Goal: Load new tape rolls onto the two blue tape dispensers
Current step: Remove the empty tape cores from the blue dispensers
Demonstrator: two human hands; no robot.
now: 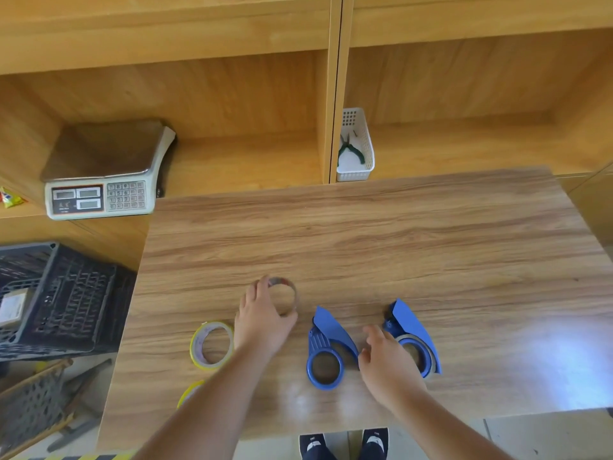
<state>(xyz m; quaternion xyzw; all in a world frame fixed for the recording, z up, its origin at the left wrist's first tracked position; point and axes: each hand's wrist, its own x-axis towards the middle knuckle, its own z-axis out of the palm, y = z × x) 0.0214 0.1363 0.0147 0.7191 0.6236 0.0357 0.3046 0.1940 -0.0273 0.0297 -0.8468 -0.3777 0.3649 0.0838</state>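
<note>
- Nearest the lens: two bare forearms reaching over the near edge of the bench, dark shoes on the floor below that edge.
- Left hand cupped over a thin, nearly spent tape ring, fingers curled on its rim; looks like a light hold, not a firm clamp.
- Right hand half open, resting against the right dispenser, gripping nothing that shows.
- Left dispenser lying flat between the hands, hub ring bare; right dispenser apparently carrying a greyish roll or core on its hub.
- New yellow-edged tape roll lying flat toward the near left corner; a second yellow roll hanging partly past the left edge.
- Risks, as a judgement: overhanging roll could get knocked to the floor by the left forearm; thin ring could flex or slip out of a loose pinch; light plastic dispensers could skid on the smooth top if pressed one-handed.
- Materials: glossy wood-grain laminate bench, glare patch toward the near right corner; hard blue plastic, curved blade guards, round hubs; glossy film tape.
- Beyond the far edge: scale, white basket with pliers.
</note>
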